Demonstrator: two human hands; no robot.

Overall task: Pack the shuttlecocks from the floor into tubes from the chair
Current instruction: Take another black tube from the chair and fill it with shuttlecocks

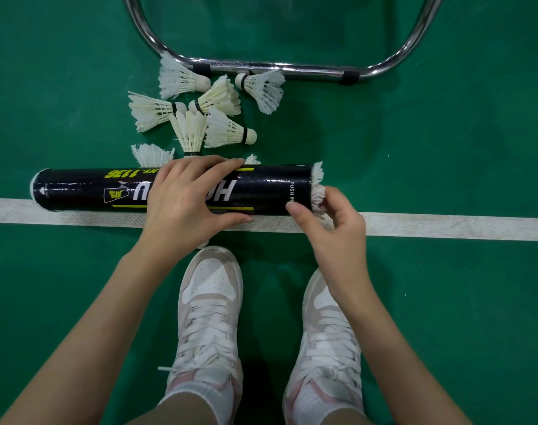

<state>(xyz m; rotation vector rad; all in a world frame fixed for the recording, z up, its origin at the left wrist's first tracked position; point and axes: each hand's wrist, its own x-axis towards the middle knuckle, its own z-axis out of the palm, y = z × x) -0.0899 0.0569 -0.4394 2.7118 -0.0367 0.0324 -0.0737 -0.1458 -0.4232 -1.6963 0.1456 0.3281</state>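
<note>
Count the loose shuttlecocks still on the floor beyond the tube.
7 visible: two by the chair frame, four clustered below them, one partly hidden behind the tube. More may be hidden.

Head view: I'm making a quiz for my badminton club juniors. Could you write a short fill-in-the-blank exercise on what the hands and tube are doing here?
1. The left hand grips the middle of the black ____.
2. The right hand pushes a shuttlecock into the tube's ____ end.
3. The loose shuttlecocks lie on the ____ floor.
4. A white ____ runs across the floor under the tube.

Missing words: tube; right; green; line
</note>
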